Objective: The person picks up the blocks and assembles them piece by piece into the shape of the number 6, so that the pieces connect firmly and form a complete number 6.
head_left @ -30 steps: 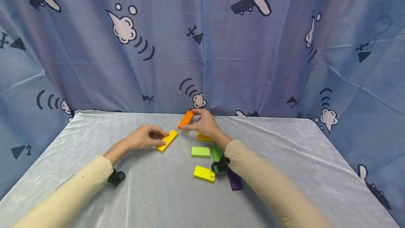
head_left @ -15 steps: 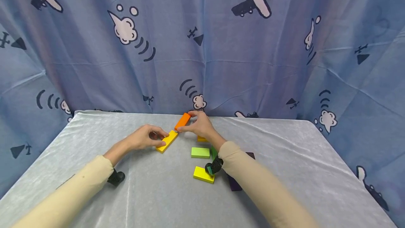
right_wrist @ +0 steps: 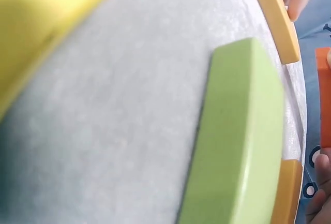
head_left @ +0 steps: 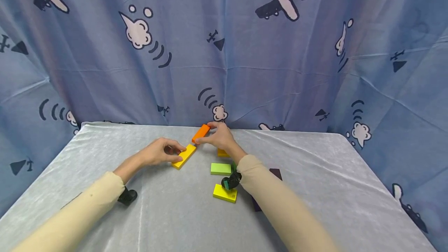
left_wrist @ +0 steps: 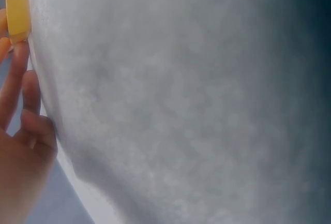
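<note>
L hand: your L hand (head_left: 161, 151) has a pinch on the golden-yellow rect. block (head_left: 185, 156), thumb on its near side, fingers on the other; block lies L of the surface's centre line, slanting w/ its R end twd the far edge

R hand: your R hand (head_left: 221, 138) holds the orange rect. block (head_left: 201, 133) btwn thumb & finger; it's nr the middle of the surface's far edge, slanted much like the golden-yellow one & just beyond its R end; can't tell if the two touch or if the orange one is fully down

Under R wrist: amber block (head_left: 223, 153), part hidden by your hand; a sliver of dk green block (head_left: 234, 165) nr your cuff

Mid surface: lime-green rect. block (head_left: 221, 169), flat, long sides running L–R; bright-yellow rect. block (head_left: 225, 194) lies nearer the near edge, slightly turned, part covered by your R wrist cam (head_left: 231, 181)

By R sleeve: dk purplish bits (head_left: 275, 174) show either side of your R sleeve (head_left: 280, 201); can't tell if one block or two

Surface: pale grey velvety cloth (head_left: 168, 213), both far corners in head view; blue plane-&-cloud curtain (head_left: 189, 49) hangs past the far edge
</note>
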Available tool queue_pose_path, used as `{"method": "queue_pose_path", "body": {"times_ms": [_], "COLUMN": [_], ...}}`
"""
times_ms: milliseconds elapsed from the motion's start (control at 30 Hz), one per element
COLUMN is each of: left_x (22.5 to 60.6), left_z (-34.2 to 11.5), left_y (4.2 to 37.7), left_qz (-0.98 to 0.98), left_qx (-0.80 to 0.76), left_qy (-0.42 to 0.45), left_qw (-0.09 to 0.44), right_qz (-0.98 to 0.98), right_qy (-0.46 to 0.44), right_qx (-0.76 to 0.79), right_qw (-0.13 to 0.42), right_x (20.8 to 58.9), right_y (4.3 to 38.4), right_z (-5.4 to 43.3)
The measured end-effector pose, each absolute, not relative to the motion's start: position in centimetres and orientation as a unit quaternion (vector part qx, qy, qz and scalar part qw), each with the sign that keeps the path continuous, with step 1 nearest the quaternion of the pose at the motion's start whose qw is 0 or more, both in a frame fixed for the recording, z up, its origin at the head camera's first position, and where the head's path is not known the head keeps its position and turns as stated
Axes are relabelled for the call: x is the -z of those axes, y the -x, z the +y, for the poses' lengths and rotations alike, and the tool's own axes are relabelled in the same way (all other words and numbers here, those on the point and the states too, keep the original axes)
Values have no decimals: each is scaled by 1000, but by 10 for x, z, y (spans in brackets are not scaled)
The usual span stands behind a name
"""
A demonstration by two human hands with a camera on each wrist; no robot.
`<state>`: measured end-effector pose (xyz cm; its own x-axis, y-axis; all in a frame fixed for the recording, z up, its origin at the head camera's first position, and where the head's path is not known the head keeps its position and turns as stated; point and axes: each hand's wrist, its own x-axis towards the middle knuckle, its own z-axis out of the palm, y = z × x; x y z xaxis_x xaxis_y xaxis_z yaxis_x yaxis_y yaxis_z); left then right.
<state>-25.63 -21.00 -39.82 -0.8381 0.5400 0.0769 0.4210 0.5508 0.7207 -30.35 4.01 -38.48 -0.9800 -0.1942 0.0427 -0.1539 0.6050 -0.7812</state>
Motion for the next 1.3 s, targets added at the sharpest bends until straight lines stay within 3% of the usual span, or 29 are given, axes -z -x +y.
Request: {"method": "queue_pose_path", "body": {"times_ms": [900,1300], "left_x": [398,398], "left_z": [-210,-210], "left_y": [256,256], "left_qz": [876,878], "left_qx": [-390,-388], "left_qy": [-272,-266], "left_qw": [81,83], "right_qz": [918,913], "right_qy": [57,20], "right_qx": [388,405], "right_qw": [57,46], "right_x": [389,387], "right_y": [304,306], "right_z": [36,39]}}
